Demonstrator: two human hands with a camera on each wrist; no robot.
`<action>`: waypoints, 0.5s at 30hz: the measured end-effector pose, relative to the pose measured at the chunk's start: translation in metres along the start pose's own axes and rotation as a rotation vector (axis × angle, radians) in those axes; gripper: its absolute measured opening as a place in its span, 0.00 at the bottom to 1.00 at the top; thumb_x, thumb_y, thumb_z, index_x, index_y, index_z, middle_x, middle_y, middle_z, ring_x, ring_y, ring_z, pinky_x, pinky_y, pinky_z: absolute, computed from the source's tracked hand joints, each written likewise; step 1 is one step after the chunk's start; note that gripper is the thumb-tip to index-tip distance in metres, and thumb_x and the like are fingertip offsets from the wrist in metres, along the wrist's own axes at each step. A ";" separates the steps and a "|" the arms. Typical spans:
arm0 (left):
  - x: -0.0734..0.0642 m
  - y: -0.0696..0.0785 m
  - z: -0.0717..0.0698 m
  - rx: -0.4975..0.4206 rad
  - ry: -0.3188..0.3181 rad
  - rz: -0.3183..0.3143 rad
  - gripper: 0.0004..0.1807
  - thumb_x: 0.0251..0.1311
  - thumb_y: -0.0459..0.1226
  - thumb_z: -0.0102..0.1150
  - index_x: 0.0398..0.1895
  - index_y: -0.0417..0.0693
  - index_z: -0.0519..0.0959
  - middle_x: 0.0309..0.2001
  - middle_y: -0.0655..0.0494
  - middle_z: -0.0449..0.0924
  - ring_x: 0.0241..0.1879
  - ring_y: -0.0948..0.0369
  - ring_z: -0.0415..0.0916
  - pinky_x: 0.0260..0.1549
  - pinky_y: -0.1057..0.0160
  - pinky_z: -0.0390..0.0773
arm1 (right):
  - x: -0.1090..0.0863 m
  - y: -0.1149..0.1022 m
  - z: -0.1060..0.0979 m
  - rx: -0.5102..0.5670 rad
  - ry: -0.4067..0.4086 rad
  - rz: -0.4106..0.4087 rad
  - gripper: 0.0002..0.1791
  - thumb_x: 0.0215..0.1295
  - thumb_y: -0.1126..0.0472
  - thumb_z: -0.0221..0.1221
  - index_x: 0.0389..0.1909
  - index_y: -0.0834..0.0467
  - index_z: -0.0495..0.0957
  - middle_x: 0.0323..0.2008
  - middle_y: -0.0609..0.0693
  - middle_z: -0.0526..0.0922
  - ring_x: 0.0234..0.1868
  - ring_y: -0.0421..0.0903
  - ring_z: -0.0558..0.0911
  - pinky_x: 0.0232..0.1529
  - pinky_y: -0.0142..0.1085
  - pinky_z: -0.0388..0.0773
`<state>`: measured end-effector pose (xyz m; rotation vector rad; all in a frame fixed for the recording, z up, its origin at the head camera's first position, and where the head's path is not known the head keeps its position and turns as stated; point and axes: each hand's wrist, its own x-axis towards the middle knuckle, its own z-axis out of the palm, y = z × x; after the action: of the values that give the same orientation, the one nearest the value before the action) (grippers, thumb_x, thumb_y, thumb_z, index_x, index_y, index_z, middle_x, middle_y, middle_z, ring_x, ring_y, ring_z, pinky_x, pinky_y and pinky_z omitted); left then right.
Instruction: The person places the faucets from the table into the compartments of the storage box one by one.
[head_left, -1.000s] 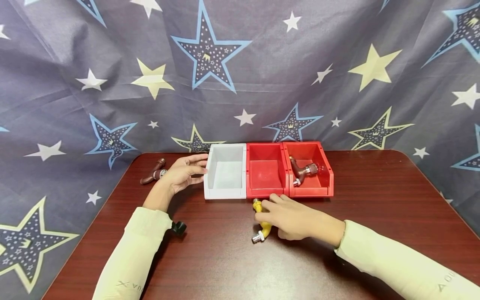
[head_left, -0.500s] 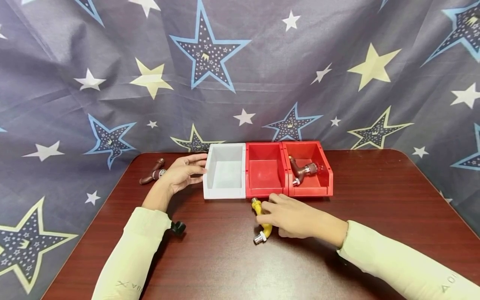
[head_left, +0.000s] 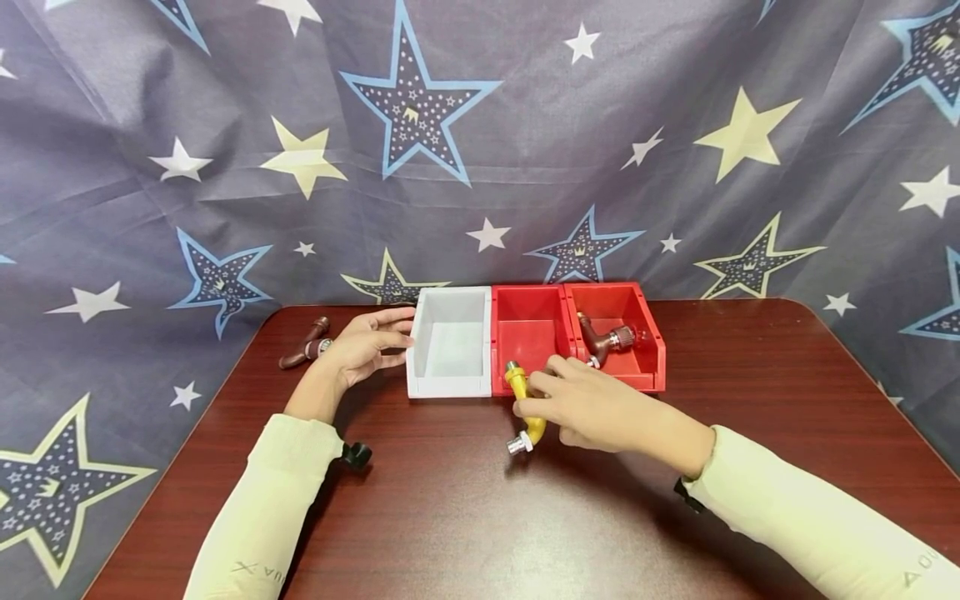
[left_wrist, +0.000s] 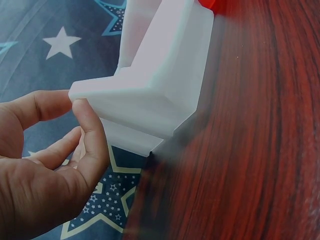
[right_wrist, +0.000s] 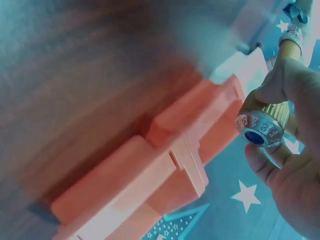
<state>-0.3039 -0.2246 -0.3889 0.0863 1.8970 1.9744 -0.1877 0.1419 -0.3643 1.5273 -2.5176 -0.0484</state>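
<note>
Yellow tap: the yellow tap (head_left: 536, 427) is up in the right hand (head_left: 581, 406), just in front of the middle red bin (head_left: 528, 340); from the head view its top end overlaps that bin's front edge, and there's a shadow under the chrome end.
Right grip: narrow, thumb and fingers curled round the tap's body. The right wrist view shows its ridged yellow knob with a chrome face, pointing at the camera.
Left grip: pretty wide and loose, nothing lifted. The left hand (head_left: 363, 346) has its fingertips against the left side of the white bin (head_left: 450, 387); can't tell how hard they're pressing.
Bin row: white, red, red, side by side and touching, open fronts facing the person.
Right red bin: the right red bin (head_left: 622, 382) has a brown tap (head_left: 596, 342) lying in it, partly behind the knuckles in the head view.
Other brown tap: a second brown tap (head_left: 295, 359) lies on the counter (head_left: 420, 517), just left of the left hand.
Counter: dark reddish wood grain, kinda shiny near the front.
Backdrop: grey-blue curtain (head_left: 517, 175) with white, yellow and blue stars.
Sleeves: pale yellow-green on both arms, a black wrist mount (head_left: 356, 455) sticking out by the left cuff.
</note>
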 end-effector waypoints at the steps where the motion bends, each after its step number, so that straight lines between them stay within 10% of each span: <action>1: 0.000 0.000 0.000 -0.001 0.000 -0.001 0.37 0.66 0.21 0.55 0.78 0.41 0.60 0.74 0.37 0.62 0.47 0.58 0.79 0.42 0.60 0.81 | 0.000 0.002 -0.001 -0.002 0.002 0.004 0.31 0.51 0.61 0.74 0.57 0.43 0.77 0.47 0.46 0.77 0.46 0.49 0.70 0.44 0.41 0.72; 15: -0.001 0.001 0.002 -0.005 0.001 -0.002 0.37 0.66 0.21 0.55 0.78 0.41 0.61 0.73 0.37 0.63 0.46 0.59 0.79 0.42 0.59 0.81 | 0.016 0.036 -0.013 0.025 0.030 0.078 0.31 0.50 0.59 0.78 0.55 0.46 0.77 0.48 0.48 0.77 0.47 0.51 0.71 0.47 0.45 0.73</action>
<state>-0.3028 -0.2234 -0.3873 0.0822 1.8924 1.9779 -0.2240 0.1461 -0.3447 1.4258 -2.5609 0.0180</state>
